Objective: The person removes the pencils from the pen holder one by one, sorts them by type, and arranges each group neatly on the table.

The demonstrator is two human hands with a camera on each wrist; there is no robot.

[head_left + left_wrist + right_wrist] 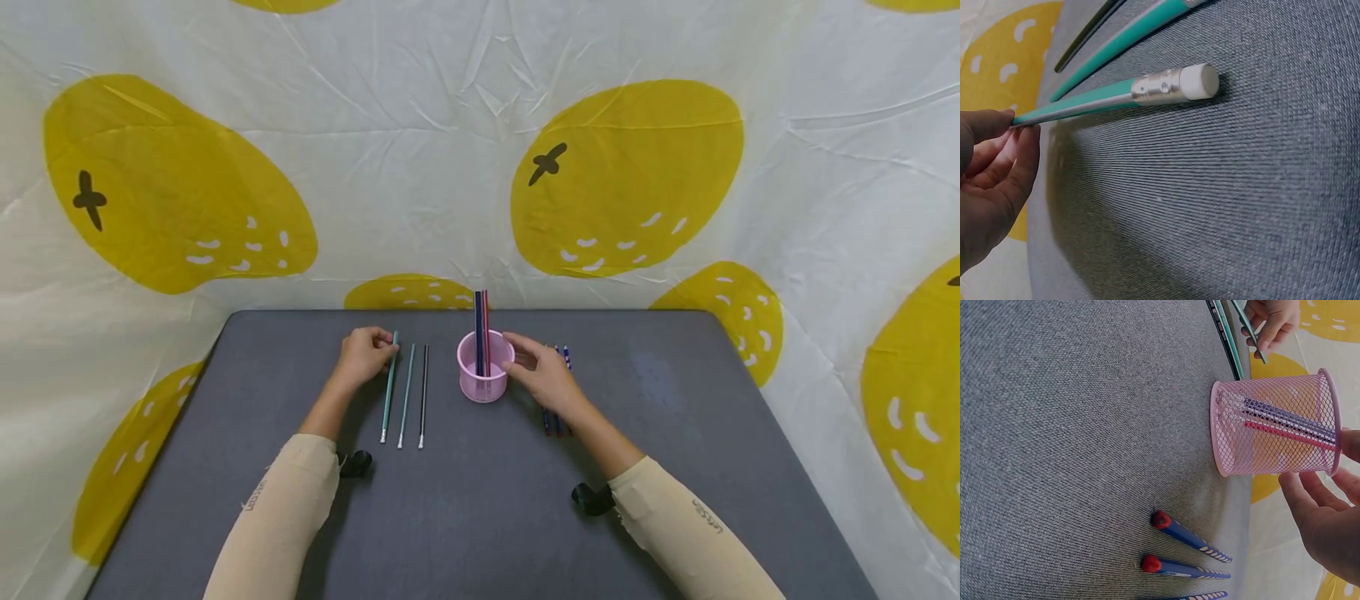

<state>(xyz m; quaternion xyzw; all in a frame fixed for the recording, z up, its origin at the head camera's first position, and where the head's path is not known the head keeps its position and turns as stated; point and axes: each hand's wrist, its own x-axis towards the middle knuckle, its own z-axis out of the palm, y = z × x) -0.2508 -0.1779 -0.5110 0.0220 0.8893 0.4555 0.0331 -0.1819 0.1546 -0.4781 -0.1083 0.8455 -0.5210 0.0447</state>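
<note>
Two beige sleeves (pixel 273 517) reach in from the lower edge of the head view, which cuts them off. Left of centre, the left hand (pixel 363 357) pinches a teal pencil (pixel 388 398) near its far end, thumb against fingertips; in the left wrist view those fingers cover that end. Just right of it lie a second teal pencil (pixel 407 396) and a dark pencil (pixel 423 396), both cut off by the top edge of the left wrist view. At centre, between the hands, stands a pink mesh cup (pixel 482 391); its pencils (pixel 480 332) overlap, too bunched to count. Curled at the cup's right side, the right hand (pixel 546 382) grips the rim; its thumb runs out of the right wrist view. That hand partly hides three blue pencils (pixel 1188 536) in the head view, the lowest cropped in the right wrist view.
</note>
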